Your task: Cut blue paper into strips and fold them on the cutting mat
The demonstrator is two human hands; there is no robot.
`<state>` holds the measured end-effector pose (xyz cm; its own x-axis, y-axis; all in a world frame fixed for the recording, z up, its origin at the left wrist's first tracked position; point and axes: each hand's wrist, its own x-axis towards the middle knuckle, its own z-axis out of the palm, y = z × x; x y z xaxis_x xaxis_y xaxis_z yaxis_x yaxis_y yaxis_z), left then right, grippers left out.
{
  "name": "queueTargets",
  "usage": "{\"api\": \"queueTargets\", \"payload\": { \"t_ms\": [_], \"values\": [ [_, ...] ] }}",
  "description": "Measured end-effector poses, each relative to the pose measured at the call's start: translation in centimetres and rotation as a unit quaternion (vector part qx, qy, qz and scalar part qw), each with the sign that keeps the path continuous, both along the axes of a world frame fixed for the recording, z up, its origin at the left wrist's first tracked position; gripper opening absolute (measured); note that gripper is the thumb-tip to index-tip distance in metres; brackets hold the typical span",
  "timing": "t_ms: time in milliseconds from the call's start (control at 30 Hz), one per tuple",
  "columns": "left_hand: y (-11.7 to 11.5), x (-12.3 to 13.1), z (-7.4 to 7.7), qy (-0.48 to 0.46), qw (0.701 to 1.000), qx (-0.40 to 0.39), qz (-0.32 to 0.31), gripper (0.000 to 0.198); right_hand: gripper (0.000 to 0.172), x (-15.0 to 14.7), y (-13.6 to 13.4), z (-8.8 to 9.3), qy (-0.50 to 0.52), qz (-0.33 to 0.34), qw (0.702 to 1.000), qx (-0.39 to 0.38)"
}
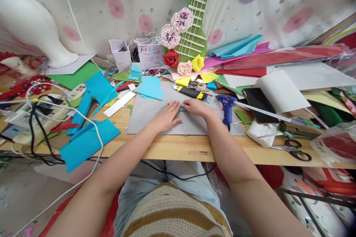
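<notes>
the left hand point(167, 114) lies palm down on the mat point(191, 125), fingers stretched out and thumb set apart. the right hand point(197, 106) is curled just beside it, thumb and fingertips at a thin blue strip point(182, 109); i cannot tell whether it pinches the strip or only presses on it. the strip is on the gray mat, mostly hidden by the hands, with a bit of blue showing between them.

just beyond the hands, a black and yellow cutter point(191, 92) lies near the mat's far edge. a stack of light blue paper point(150, 88) overlaps the far left corner, and a white strip point(119, 104) lies left of that. on the right stands a blue glue gun point(227, 109), its long white stick pointing to the right.

farther out on the wooden counter point(178, 148), darker blue paper point(91, 142) lies at the left, partly over the near edge, with a power strip point(41, 118) and cables beyond. at the right are a phone point(256, 100), partly covered by a white roll point(283, 92), and black-handled scissors point(300, 150). at the back, a green guitar point(198, 35) stands upright with flowers point(170, 36) on it.
</notes>
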<state>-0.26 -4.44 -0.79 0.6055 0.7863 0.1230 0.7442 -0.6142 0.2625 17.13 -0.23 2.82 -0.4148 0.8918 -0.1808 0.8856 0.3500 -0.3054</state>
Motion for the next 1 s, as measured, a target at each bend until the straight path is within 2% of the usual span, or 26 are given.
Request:
{"api": "queueTargets", "payload": {
  "t_ms": [67,200,267,367,467,600,667,800,1000],
  "values": [
    [0.0,0.2,-0.1,0.047,0.999,-0.017,0.012,0.071,0.036,-0.1,0.1,0.0,-0.049,0.001,0.999,0.024],
    [0.2,0.0,-0.4,0.078,0.996,-0.024,0.028,0.075,0.037,-0.5,-0.1,-0.1,-0.102,-0.029,0.993,0.06],
    [0.1,0.0,-0.4,0.084,0.996,-0.02,0.028,0.076,0.036,-0.6,-0.4,-0.3,-0.11,-0.053,0.989,0.087],
    [-0.1,0.1,-0.2,0.094,0.995,-0.021,0.023,0.078,0.036,-0.7,-0.8,-0.8,-0.108,-0.07,0.977,0.17],
    [-0.3,0.3,0.2,0.105,0.994,-0.033,0.021,0.076,0.035,-0.6,-1.4,-1.7,-0.091,-0.045,0.967,0.234],
    [-0.2,0.4,0.3,0.104,0.993,-0.042,0.022,0.074,0.043,0.0,-1.8,-3.3,-0.057,0.078,0.971,0.217],
    [-0.1,0.4,0.3,0.098,0.994,-0.045,0.02,0.073,0.049,0.6,-1.8,-4.1,-0.044,0.105,0.974,0.198],
    [-0.1,0.3,0.3,0.087,0.995,-0.035,0.018,0.068,0.052,1.4,-1.7,-5.2,-0.004,0.094,0.977,0.191],
    [0.2,0.3,-0.1,0.077,0.997,-0.02,-0.022,0.067,0.053,1.2,-2.4,-5.8,0.059,0.088,0.975,0.197]
  ]
}}
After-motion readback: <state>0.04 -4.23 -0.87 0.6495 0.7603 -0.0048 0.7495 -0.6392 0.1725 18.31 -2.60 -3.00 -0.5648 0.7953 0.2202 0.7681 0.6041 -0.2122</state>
